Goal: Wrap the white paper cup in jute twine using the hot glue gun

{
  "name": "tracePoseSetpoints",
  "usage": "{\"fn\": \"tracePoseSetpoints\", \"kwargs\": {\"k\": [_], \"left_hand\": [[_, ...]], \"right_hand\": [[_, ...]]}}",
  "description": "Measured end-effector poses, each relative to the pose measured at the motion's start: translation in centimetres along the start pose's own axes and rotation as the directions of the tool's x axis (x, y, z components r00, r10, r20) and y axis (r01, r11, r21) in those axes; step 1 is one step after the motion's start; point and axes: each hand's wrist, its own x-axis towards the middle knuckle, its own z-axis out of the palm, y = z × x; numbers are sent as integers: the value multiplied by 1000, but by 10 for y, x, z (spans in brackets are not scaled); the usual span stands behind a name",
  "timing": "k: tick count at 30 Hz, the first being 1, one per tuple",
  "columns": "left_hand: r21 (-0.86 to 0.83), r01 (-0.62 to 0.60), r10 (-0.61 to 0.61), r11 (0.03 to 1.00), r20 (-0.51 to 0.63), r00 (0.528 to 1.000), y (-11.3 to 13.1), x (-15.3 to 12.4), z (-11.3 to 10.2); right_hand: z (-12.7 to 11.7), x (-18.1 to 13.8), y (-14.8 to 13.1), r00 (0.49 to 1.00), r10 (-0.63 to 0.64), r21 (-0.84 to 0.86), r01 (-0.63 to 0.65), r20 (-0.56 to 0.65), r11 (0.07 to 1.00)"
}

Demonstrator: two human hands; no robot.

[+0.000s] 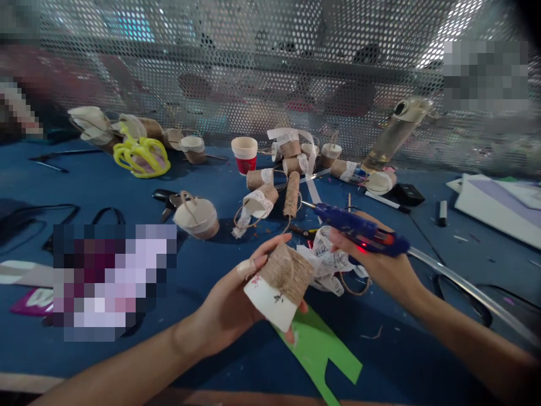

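Seeing a perforated metal screen [253, 84] behind the blue table [97, 192], with a clear bottle [389, 138] near it. Noticing a black box [409, 194], and a marker [442, 213] between it and pale paper sheets [499, 211]. Finding a purple packet [26, 304] at far left.

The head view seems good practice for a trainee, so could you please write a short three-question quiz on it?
1. Multiple choice: what does the left hand hold?
A) a pen
B) a twine-wrapped cup
C) a clear bottle

2. True or false: the blue glue gun is in the right hand.

3. Fill in: the flat cut sheet showing just below the cup in the picture is coloured ____.

Key: 1 B; 2 true; 3 green.
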Motion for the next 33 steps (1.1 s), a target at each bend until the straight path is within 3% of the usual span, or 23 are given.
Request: {"fn": "tracePoseSetpoints", "kwargs": {"k": [3, 7, 10, 15, 23, 33], "left_hand": [[7, -40, 41, 999, -103, 994, 2, -1, 1], [4, -62, 62, 998, -170, 984, 4, -1, 5], [19, -62, 65, 998, -216, 974, 5, -1, 8], [82, -67, 90, 994, -316, 945, 6, 0, 13], [141, -80, 120, 987, -301, 946, 5, -1, 13], [215, -80, 162, 973, -397, 904, 4, 1, 17]], "right_hand": [[-8, -23, 1, 999, 3, 72, -6, 41, 997], [-8, -42, 12, 947, -280, 137, 260, 156, 956], [-6, -47, 19, 902, -368, 105, 353, 226, 930], [-6, -49, 20, 896, -362, -21, 380, 256, 925], [-4, -52, 15, 903, -358, -136, 395, 237, 908], [-6, -52, 14, 895, -361, -167, 410, 263, 897]]}}
